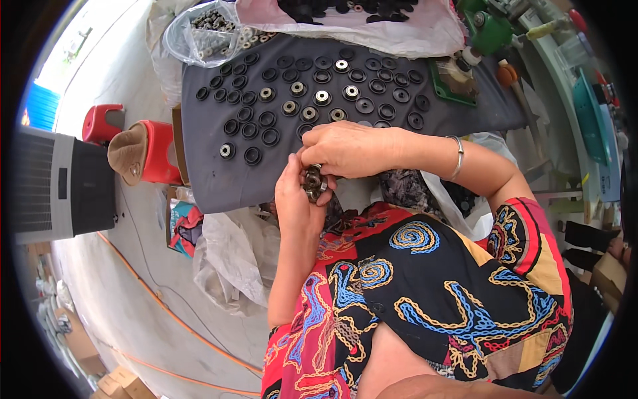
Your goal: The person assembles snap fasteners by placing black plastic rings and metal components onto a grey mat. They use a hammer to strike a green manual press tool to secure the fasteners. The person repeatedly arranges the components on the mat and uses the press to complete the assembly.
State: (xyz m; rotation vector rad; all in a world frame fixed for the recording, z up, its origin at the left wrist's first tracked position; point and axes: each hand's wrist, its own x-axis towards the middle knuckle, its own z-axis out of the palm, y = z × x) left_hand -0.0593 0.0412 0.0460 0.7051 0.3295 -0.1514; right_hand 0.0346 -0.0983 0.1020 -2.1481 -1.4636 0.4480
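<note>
My left hand (297, 197) is cupped around several small round metal rings (313, 184), which show between its palm and fingers. Bent over it from the right is my right hand (350, 147), its thumb and fingers closed close to the left fingertips; what they pinch, if anything, is hidden. Beyond my hands, black round rings (270, 137) lie spread in rough rows on a grey cloth-covered table (206, 174). Some hold a metal ring in their middle, such as the black ring with a metal centre (227, 151) at the near left.
A clear plastic bag (211, 40) of small metal pieces stands at the far left, beside a white sack (412, 38) with black parts. A green metal tool (488, 32) is at the far right. Left are a red stool (158, 156) and a grey cooler (50, 186). An orange hose (166, 307) crosses the floor.
</note>
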